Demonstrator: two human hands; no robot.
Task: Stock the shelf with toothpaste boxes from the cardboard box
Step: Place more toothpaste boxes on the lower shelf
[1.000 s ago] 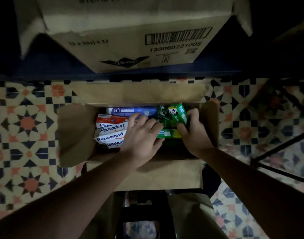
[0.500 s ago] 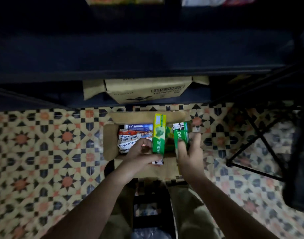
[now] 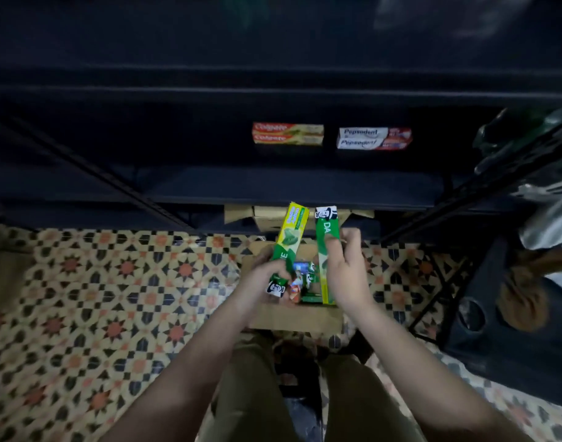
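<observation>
Each hand gripped one green toothpaste box, left hand (image 3: 263, 280) near its box's (image 3: 286, 241) end, where it might slip; right hand (image 3: 346, 266) mid-box (image 3: 327, 250).

A patterned tile floor (image 3: 114, 298) lies below, and dark bags (image 3: 515, 145) hang at the right.

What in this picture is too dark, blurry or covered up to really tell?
All in the head view:
- Cardboard box: the hands and the two green boxes cover most of what is inside.
- Left hand hides the lower print on its green box.
- Right hand covers the brand name past "DA" on its box.
- Upper shelves: too dark and blurred to make out.
- Small print on the Colgate boxes and Pepsodent boxes: too small.
</observation>
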